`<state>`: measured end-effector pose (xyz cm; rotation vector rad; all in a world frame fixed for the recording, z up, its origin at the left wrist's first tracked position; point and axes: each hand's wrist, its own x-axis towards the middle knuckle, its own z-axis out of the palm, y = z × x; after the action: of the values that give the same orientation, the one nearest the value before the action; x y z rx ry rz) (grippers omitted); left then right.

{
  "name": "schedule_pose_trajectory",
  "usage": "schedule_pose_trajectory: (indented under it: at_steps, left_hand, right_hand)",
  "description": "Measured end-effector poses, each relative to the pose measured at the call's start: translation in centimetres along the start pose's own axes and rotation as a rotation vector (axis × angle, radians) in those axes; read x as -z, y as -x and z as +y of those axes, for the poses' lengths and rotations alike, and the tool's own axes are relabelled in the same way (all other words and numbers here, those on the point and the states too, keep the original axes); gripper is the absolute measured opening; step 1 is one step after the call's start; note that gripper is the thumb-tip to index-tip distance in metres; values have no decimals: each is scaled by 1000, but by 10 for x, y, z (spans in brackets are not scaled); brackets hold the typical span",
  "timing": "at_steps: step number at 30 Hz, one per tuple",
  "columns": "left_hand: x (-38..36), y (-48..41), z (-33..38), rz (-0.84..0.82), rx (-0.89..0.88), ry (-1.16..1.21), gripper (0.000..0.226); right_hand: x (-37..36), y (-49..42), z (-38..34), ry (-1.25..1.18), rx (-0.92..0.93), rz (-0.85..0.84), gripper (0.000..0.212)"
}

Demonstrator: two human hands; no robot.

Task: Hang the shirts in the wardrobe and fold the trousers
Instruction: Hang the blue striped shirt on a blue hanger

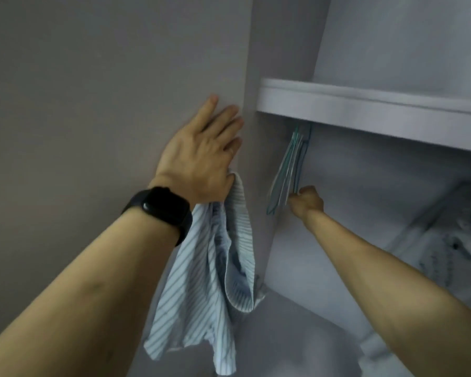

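The left hand [199, 159] lies with fingers straight and spread on the wardrobe panel [93, 91], left of centre. The striped shirt [201, 281] hangs bunched from its thumb side down to the lower middle of the frame. The right hand [307, 200] is curled round the low end of the hangers [288, 164], a pale green bunch under the shelf [365, 107], right of centre.

The step in hand looks to be taking one hanger for the shirt. To do it well, the right hand should part a single hanger from the bunch, lift its hook clear rather than drag it sideways, and bring it out to the shirt. Meanwhile the left should keep its hold so the cloth does not slip.

The left thumb is hidden, so how it holds the shirt is a guess; a pinch seems likely. The rail and hooks are hidden behind the shelf. How many hangers the right hand holds is unclear. The clothes [460, 240] at the right edge are blurred and cut off.
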<state>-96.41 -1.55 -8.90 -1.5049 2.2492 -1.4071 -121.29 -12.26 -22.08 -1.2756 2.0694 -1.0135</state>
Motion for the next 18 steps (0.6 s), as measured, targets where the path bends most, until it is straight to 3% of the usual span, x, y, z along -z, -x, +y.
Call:
schedule_pose_trajectory:
  at_steps: [4,9,18]
  left_hand:
    - [-5,2,2,31,-12,-45,73]
    - [-5,3,2,22,-23,-74,73]
    - [1,7,0,-68,-58,88,68]
  right_hand:
    - [-8,0,2,90,12,70,43]
    - [15,3,-18,111,-58,197,57]
    - [88,47,-14,204,-16,309,58]
